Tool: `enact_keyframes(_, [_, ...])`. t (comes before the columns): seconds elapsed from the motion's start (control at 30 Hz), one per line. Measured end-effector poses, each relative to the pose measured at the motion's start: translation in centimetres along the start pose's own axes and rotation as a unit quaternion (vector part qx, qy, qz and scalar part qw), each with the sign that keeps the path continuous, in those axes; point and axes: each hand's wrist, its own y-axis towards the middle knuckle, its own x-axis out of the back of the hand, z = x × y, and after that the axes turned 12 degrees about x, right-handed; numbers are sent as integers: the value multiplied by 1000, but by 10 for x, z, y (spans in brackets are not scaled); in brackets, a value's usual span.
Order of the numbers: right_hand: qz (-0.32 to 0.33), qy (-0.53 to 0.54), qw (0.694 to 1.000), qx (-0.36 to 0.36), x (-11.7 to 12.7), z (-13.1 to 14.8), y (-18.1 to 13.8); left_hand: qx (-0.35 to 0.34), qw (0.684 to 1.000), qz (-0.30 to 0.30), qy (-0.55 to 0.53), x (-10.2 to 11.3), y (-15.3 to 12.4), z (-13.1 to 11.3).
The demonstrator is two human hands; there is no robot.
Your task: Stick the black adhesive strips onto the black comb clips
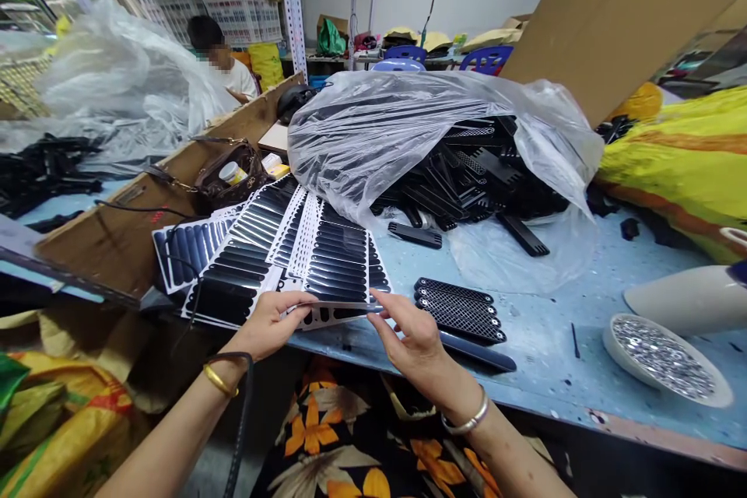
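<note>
My left hand [269,324] grips the near edge of a white sticker sheet [327,315] with black oval strips, at the front of a fanned stack of such sheets [257,249]. My right hand [412,334] pinches a thin black strip at that sheet's right edge, fingers closed on it. Just right of my right hand, black mesh plastic pieces [460,310] lie side by side on the blue table [542,342].
A clear plastic bag [408,124] full of black plastic parts sits behind the sheets. A white bowl of small silvery bits [665,358] is at the right, near yellow sacks [682,163]. A cardboard divider [145,210], a brown bag [230,171] and a seated person [225,66] are at the left.
</note>
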Motion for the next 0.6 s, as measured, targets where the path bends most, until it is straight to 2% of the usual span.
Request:
enact_keyframes(0.07, [20, 11, 1000, 14, -7, -3, 0, 8, 1000, -16, -15, -2, -3, 5])
enact_keyframes(0.2, [67, 22, 998, 5, -11, -3, -4, 37, 989, -114, -84, -4, -13, 27])
enact_keyframes(0.27, [76, 27, 997, -5, -10, -3, -6, 77, 970, -166, -157, -6, -21, 38])
enact_keyframes(0.33, [83, 31, 996, -8, -10, -2, -7, 147, 941, -192, -238, -11, -30, 44])
enact_keyframes(0.4, [83, 38, 996, -3, -11, 0, -10, 227, 907, -156, -320, -17, -38, 42])
enact_keyframes(0.47, [72, 54, 996, 12, -13, 2, -14, 278, 871, -76, -398, -25, -45, 36])
enact_keyframes(0.53, [60, 68, 996, 25, -15, 5, -22, 289, 839, -14, -461, -31, -50, 30])
enact_keyframes(0.6, [59, 66, 996, 31, -15, 8, -32, 280, 821, 6, -497, -35, -53, 28])
